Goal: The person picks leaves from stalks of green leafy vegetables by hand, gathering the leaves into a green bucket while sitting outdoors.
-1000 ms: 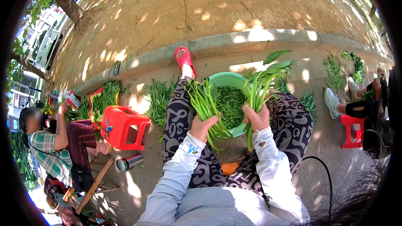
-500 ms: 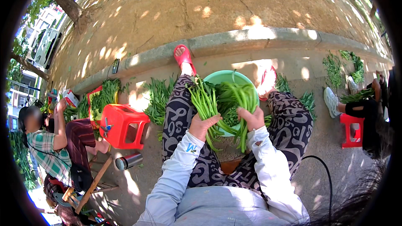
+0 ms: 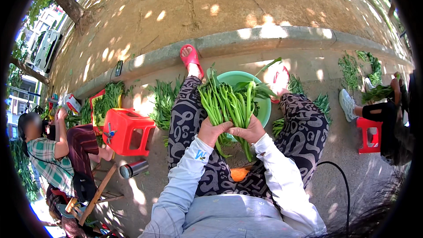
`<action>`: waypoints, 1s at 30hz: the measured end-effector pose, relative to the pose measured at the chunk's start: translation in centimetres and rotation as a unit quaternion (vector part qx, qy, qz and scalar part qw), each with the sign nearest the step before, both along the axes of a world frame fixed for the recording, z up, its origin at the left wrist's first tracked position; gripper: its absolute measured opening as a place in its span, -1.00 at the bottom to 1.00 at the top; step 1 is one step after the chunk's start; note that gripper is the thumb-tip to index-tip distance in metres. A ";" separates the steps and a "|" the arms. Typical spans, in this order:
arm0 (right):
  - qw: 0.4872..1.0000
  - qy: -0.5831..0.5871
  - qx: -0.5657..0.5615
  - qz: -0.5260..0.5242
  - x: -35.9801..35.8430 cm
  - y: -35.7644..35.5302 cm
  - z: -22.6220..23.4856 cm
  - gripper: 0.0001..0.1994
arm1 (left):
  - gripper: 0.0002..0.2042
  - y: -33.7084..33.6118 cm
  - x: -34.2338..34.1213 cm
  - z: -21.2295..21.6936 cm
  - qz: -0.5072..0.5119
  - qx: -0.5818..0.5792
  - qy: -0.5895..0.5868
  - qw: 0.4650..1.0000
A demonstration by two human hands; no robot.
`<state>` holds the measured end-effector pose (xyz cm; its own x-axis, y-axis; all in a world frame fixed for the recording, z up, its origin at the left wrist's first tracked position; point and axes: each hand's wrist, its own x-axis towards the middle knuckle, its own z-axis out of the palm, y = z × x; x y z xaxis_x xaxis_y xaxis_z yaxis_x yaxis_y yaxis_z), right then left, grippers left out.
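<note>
A thick bunch of long-stemmed leafy greens, which looks like water spinach [image 3: 224, 102], is held upright over my lap. My left hand [image 3: 212, 131] is closed around the stems on one side. Closed on the stems at the other side, my right hand [image 3: 249, 131] meets it, the thumbs touching or nearly so. Pale cut ends poke out below the hands, while leaves lean away at the top. Behind the bunch, between my feet, stands a light green basin [image 3: 266, 113]; the bunch hides much of its inside.
Piles of greens [image 3: 164, 103] lie on the pavement. At left are a red stool [image 3: 128, 132] with scissors [image 3: 109, 133] on it, a metal flask [image 3: 134, 168] and a seated person [image 3: 55, 150]. Another person sits by a red stool [image 3: 369, 135] at right. A curb [image 3: 220, 44] runs ahead.
My right hand has moved left with its stems to meet my left hand. The two separate bundles are now together as one bunch. An orange object between my thighs shows more.
</note>
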<state>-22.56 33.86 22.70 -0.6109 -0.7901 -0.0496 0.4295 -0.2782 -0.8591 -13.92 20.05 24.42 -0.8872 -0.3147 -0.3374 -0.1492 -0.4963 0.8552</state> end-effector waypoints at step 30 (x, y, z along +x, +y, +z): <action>0.995 0.048 0.083 0.008 -0.1 -0.1 0.2 -0.54 | -0.54 0.2 0.2 0.0 -0.037 0.016 -0.004 0.999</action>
